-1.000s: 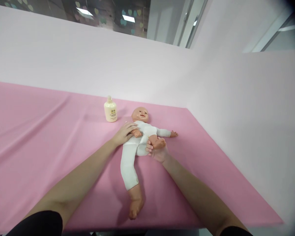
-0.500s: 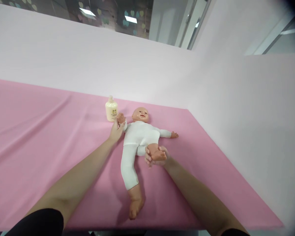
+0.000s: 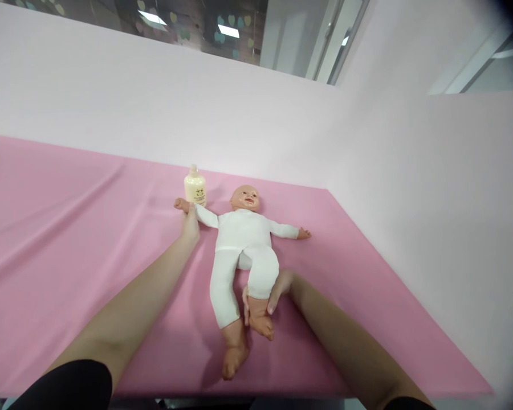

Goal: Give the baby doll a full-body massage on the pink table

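A baby doll (image 3: 243, 230) with a white cloth body lies face up on the pink sheet, its head towards the wall. My left hand (image 3: 190, 223) is closed around the doll's arm at the wrist, on the left side, and holds it stretched outwards. My right hand (image 3: 280, 289) wraps the doll's lower leg on the right from beneath, with fingertips showing on both sides near the ankle. That knee is slightly bent. The doll's other leg and other arm rest on the sheet. Just behind my left hand stands a cream-coloured bottle (image 3: 195, 188), partly covered by the doll's arm.
The pink sheet (image 3: 89, 239) covers the table and has long creases on the left. A white wall (image 3: 154, 108) rises behind it, and another white wall (image 3: 431, 199) is on the right. A window (image 3: 188, 34) runs along the top.
The doll's left-side arm has swung outwards to the left with my left hand. The raised leg has come down and straightened towards me, with my right hand still holding it.
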`<state>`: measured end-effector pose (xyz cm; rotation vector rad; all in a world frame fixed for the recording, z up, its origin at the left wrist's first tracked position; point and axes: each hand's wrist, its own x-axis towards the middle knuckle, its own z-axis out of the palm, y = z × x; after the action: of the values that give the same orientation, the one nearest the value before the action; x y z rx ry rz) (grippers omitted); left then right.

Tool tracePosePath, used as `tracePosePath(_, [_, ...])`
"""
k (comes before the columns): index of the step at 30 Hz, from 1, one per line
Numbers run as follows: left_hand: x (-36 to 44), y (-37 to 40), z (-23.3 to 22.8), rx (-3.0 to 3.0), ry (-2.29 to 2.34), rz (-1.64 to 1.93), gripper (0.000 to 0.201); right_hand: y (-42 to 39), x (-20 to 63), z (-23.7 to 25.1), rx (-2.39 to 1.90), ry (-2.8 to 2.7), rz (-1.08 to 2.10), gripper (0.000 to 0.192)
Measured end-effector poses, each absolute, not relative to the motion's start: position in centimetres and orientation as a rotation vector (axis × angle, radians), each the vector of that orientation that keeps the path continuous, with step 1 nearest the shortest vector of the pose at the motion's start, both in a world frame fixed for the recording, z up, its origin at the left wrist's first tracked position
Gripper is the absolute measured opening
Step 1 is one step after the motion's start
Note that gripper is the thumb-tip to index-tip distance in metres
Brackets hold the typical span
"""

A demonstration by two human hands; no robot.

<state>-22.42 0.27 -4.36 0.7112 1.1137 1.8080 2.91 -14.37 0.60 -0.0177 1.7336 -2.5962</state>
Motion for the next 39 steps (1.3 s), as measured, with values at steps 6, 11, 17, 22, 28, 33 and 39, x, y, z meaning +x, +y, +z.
tracePosePath(6, [-21.5, -1.0, -3.2, 0.601, 1.167, 1.91, 0.031, -13.7, 3.7, -1.8, -0.187, 1.792, -2.303, 0.054])
tracePosePath(11, [-20.8, -2.1, -2.6, 0.926, 1.094, 1.965, 0.036, -13.7, 4.1, -2.5, -0.299, 1.783, -2.498, 0.049])
tracePosePath(17, [-19.3, -3.9, -2.0, 1.667, 1.106, 1.897, 0.045, -13.0, 5.1, -3.9, -0.489, 1.523, -2.965, 0.047])
tracePosePath(22, [-18.3, -5.4, -1.2, 2.364, 1.039, 1.683, 0.033, -12.7, 5.5, -3.2, -0.048, 1.42, -3.332, 0.045])
tracePosePath(28, [-18.3, -5.7, -1.1, 2.733, 0.991, 1.636, 0.024, -13.2, 5.3, -1.5, 0.489, 1.241, -3.537, 0.036])
tracePosePath(33, [-18.4, -5.5, -1.2, 2.833, 0.956, 1.589, 0.025, -13.3, 5.2, -1.5, 0.523, 1.205, -3.566, 0.036])
tracePosePath(39, [-18.4, -5.7, -1.0, 2.85, 1.008, 1.473, 0.025, -13.2, 5.1, -1.5, 0.59, 1.18, -3.566, 0.039])
